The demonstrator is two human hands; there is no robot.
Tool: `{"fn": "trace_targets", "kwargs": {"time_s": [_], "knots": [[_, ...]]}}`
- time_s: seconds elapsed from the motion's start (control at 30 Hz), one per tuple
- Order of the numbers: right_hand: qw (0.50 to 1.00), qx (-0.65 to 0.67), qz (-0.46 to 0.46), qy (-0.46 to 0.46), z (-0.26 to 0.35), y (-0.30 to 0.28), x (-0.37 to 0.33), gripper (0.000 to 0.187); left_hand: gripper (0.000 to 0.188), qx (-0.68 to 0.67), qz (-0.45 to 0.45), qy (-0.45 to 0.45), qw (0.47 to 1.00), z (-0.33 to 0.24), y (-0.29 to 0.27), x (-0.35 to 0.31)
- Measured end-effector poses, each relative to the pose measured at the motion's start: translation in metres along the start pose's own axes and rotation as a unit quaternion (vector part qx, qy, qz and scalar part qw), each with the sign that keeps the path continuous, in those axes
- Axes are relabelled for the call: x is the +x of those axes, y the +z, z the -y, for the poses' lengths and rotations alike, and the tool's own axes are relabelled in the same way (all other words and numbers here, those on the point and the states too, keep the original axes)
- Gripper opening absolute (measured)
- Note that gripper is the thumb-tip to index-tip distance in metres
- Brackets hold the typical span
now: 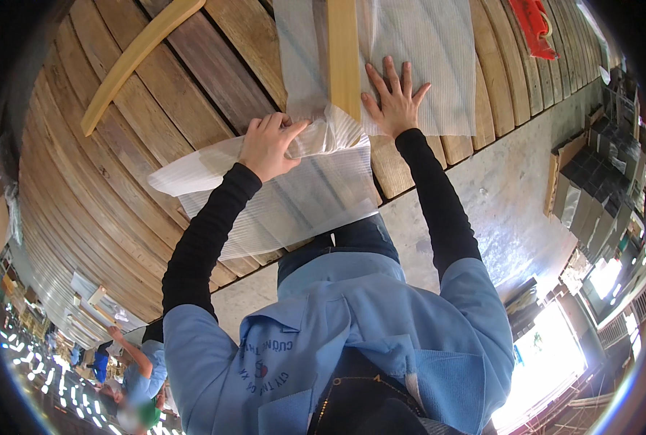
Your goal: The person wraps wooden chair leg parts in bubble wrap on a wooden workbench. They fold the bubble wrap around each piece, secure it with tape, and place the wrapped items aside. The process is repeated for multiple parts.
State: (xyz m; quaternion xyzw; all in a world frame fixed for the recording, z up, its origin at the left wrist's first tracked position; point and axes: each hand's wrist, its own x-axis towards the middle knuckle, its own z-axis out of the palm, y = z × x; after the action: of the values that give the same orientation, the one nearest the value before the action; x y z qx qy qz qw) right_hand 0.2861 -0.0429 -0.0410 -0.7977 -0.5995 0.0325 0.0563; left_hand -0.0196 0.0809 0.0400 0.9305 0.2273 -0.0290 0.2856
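A pale wooden slat (344,61) lies on a white translucent foam sheet (428,87), running away from me. The sheet's near part is gathered and folded over the slat's near end, covering it. My left hand (270,147) is closed on the folded foam beside that end, thumb and fingers pinching it. To the right of the slat, my right hand (397,101) presses flat on the sheet with its fingers spread. Another piece of foam sheeting (279,210) drapes over the table edge in front of me.
Everything rests on a slatted wooden table (141,138). A curved wooden piece (138,58) lies at the far left. Something red (533,29) lies at the far right. Boxes (595,185) stand on the floor to the right. Another person (145,366) works at the lower left.
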Motion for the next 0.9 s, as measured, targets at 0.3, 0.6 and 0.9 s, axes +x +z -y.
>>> {"fn": "trace_targets", "kwargs": {"time_s": [0.3,0.6,0.9], "knots": [[0.999,-0.008,0.029,0.011,0.009,-0.016,-0.007,0.062,0.076,0.009,-0.013,0.002,1.0,0.009,0.014,0.005],[0.995,0.068,0.04,-0.064,0.132,-0.058,0.102,0.043,0.083,0.036,-0.064,-0.045,0.996,0.0,0.023,0.0],[0.991,0.094,0.061,0.077,0.157,-0.054,0.127,0.029,0.097,-0.01,-0.127,-0.133,0.983,0.002,0.034,-0.002]]}}
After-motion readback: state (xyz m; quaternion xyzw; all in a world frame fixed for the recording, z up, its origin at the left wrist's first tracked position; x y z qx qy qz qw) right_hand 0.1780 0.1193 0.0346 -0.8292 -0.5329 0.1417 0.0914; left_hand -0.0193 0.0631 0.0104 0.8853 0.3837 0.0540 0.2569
